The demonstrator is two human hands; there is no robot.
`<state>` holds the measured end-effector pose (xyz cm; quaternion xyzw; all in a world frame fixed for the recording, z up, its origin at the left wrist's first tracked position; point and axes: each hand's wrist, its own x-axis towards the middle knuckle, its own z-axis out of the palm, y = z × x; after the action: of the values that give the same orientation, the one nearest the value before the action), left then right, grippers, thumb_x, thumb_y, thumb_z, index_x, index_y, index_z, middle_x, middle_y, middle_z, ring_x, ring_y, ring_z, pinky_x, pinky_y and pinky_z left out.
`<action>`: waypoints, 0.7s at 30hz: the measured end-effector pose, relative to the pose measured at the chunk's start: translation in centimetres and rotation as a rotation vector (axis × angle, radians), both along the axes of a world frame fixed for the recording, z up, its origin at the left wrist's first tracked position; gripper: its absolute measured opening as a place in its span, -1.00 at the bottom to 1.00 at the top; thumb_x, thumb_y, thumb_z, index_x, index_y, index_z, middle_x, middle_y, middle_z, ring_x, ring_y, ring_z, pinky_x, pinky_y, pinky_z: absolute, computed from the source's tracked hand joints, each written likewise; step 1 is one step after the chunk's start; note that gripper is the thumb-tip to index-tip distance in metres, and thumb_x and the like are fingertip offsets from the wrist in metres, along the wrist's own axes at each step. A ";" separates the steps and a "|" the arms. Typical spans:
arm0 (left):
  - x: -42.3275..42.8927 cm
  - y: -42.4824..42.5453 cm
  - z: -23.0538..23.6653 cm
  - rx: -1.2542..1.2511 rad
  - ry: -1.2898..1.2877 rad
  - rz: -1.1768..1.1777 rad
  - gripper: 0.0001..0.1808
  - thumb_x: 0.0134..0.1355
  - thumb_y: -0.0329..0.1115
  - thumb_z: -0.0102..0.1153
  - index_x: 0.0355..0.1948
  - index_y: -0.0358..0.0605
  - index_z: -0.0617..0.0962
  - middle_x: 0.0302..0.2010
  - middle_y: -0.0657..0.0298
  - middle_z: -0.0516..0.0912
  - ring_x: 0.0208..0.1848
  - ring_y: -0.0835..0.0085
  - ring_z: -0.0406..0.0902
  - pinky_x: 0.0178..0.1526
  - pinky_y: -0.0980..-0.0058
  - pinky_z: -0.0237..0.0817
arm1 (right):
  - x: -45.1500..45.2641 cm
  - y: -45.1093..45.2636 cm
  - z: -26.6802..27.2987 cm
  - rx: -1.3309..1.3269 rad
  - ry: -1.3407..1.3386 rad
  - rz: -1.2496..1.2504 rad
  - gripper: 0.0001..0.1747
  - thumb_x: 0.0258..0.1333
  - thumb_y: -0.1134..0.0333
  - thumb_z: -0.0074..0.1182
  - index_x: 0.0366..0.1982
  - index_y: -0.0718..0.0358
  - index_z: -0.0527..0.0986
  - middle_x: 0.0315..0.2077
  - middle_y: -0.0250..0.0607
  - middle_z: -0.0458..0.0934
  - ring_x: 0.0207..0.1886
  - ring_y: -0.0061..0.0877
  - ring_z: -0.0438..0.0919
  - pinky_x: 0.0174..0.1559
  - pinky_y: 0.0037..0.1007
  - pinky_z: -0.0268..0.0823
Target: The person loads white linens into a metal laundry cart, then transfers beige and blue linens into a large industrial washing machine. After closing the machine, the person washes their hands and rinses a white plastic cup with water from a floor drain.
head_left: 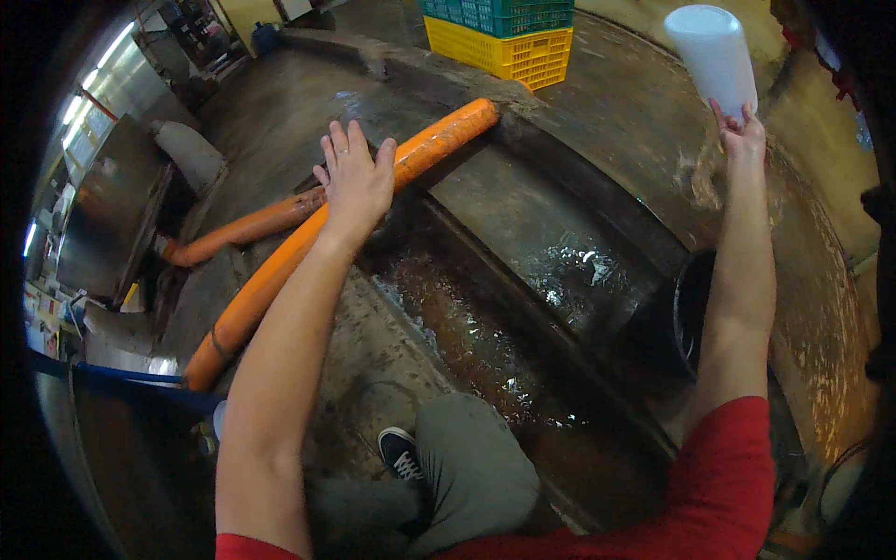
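Observation:
My right hand [742,133] is raised at the upper right and grips the lower end of a white plastic container [710,59]. The container's rounded closed end points up and away from me; its mouth is hidden. My left hand [358,178] is spread flat over a long orange pipe [448,136], fingers apart and holding nothing. Whether the palm rests on the pipe or hovers just above it cannot be told. Below the hands, brownish water [455,315] ripples in a concrete channel. More shallow water glints on the ledge [532,217] beyond its dividing wall.
A second orange-brown pipe [259,220] meets the first at the left. A black bucket [689,315] stands under my right forearm. Stacked yellow [500,52] and green crates [504,17] are at the back. A pale sack [187,154] leans at the left. The concrete looks wet.

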<state>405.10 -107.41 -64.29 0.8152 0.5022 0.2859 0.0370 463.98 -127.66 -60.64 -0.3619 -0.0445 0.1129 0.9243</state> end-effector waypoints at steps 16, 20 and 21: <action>-2.5 2.8 -4.8 -0.048 0.028 0.327 -0.29 0.49 0.06 -0.26 0.39 -0.35 0.29 0.54 -0.19 0.04 0.60 -0.12 -0.12 0.44 -0.44 -0.29 | -50.3 21.6 -12.6 -1.243 -1.678 0.367 -0.80 0.14 0.30 0.12 -0.34 0.20 0.71 -0.36 -0.02 0.73 -0.24 -0.11 0.74 -0.19 -0.07 0.59; -2.7 5.0 -1.9 0.129 0.022 0.256 -0.30 0.49 0.07 -0.25 0.40 -0.32 0.30 0.53 -0.20 0.05 0.60 -0.12 -0.13 0.44 -0.45 -0.29 | -49.2 22.2 -9.6 -1.000 -1.752 0.212 -0.77 0.08 0.29 0.13 -0.28 0.22 0.67 -0.32 0.04 0.72 -0.24 -0.09 0.71 -0.16 -0.08 0.54; -2.1 4.4 -2.1 0.163 0.127 0.220 -0.29 0.49 0.07 -0.25 0.40 -0.32 0.30 0.53 -0.21 0.05 0.60 -0.12 -0.13 0.44 -0.45 -0.30 | -49.1 21.8 -9.8 -1.031 -1.764 0.273 -0.77 0.08 0.28 0.14 -0.27 0.23 0.66 -0.30 0.05 0.71 -0.20 -0.08 0.70 -0.13 -0.08 0.53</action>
<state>402.97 -103.00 -66.44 0.7721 0.5650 0.2759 -0.0925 414.85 -105.86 -70.48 -0.6605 -0.6939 -0.0834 0.2746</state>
